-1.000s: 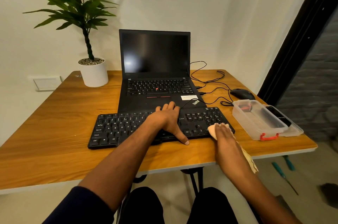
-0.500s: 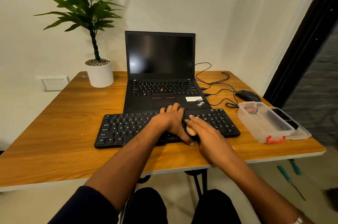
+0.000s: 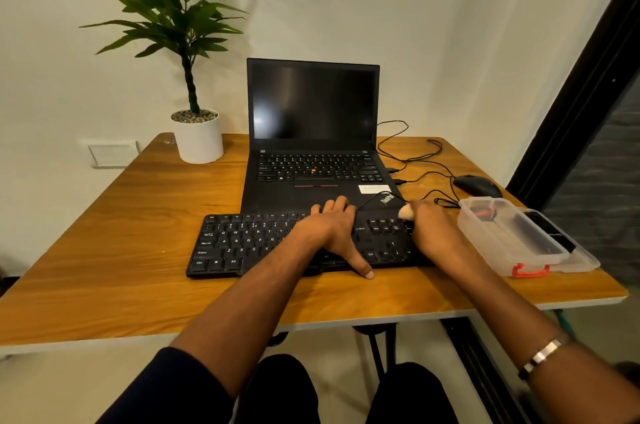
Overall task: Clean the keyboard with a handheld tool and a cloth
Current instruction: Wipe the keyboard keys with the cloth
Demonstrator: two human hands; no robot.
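A black external keyboard (image 3: 249,243) lies on the wooden table (image 3: 138,216), in front of an open laptop (image 3: 311,146). My left hand (image 3: 332,233) rests flat on the keyboard's middle, fingers over its far edge and thumb at its near edge. My right hand (image 3: 433,236) presses on the keyboard's right end, closed around a pale cloth (image 3: 406,212). Only a small bunch of the cloth shows beyond my fingers. No handheld tool is in either hand.
A clear plastic box with a red latch (image 3: 512,236) sits just right of the keyboard, its lid under it. A black mouse (image 3: 478,185) and loose cables (image 3: 415,160) lie behind it. A potted plant (image 3: 198,133) stands at the back left.
My right hand with the cloth swept from the keyboard's right end to its middle, then back to the far right corner. My left hand stayed on the keyboard.
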